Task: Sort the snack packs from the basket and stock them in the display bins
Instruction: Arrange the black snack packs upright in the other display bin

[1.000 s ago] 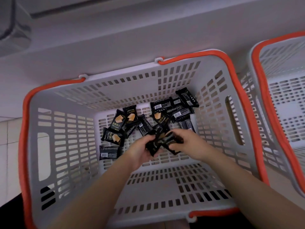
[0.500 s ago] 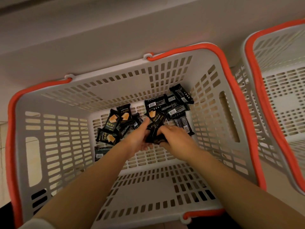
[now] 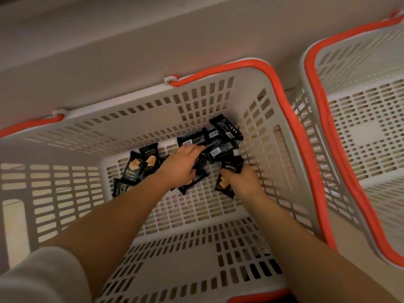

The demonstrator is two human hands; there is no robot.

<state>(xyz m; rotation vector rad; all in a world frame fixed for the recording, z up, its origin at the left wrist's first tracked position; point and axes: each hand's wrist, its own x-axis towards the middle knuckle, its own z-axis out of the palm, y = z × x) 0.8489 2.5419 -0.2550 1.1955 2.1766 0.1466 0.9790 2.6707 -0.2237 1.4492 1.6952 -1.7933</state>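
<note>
The hands have parted: the right hand (image 3: 242, 181) now clenches some snack packs (image 3: 227, 176), the left hand (image 3: 181, 166) reaches with loose fingers over the pile in the basket (image 3: 131, 119); gathering continues.

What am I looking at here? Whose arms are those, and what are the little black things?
The camera sits on a person's head, looking down, so the arms are theirs. Both reach into a grey plastic basket with an orange rim. On its floor lie small black snack packs; some show a yellow cake picture. The left hand rests on the pile, with packs under its fingers. The right hand grips a few packs. A second basket stands to the right.
</note>
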